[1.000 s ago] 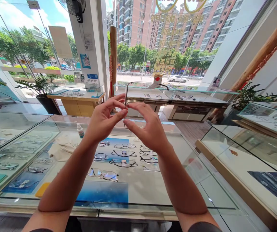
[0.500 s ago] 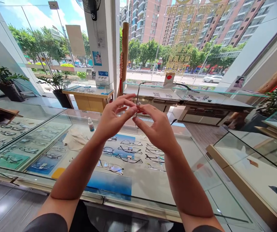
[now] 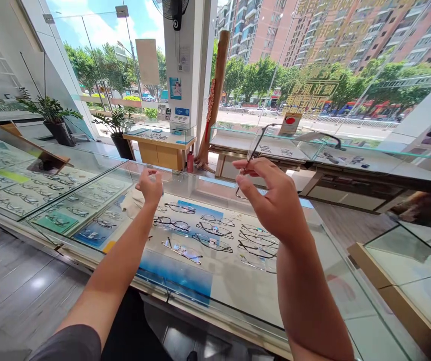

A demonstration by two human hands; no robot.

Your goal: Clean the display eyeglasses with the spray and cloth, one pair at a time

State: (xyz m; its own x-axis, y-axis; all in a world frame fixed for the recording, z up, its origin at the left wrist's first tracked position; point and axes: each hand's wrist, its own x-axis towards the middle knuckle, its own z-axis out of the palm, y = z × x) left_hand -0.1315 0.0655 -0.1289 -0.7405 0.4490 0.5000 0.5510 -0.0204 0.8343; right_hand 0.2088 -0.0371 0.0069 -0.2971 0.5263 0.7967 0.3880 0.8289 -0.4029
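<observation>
My right hand (image 3: 271,198) is raised over the glass display case, thumb and fingers pinched on a pair of eyeglasses (image 3: 251,153). One thin temple rises above the fingers, and a dark curved temple tip shows farther right. My left hand (image 3: 150,186) reaches to the far side of the case, its fingers curled around a small bottle (image 3: 162,191) that they almost fully hide. A pale cloth (image 3: 128,204) lies close by, left of that wrist. Below both hands, several eyeglass frames (image 3: 212,242) lie in rows.
The glass display case (image 3: 238,313) spans the front, with blue cards (image 3: 185,287) under some frames. A mirror or tilted wooden stand (image 3: 46,163) is at the left. More showcases (image 3: 159,150) line the window, and another case (image 3: 381,265) stands at the right.
My left hand has let go of the eyeglasses and moved left to the small bottle. My right hand keeps the eyeglasses. The view has turned left.
</observation>
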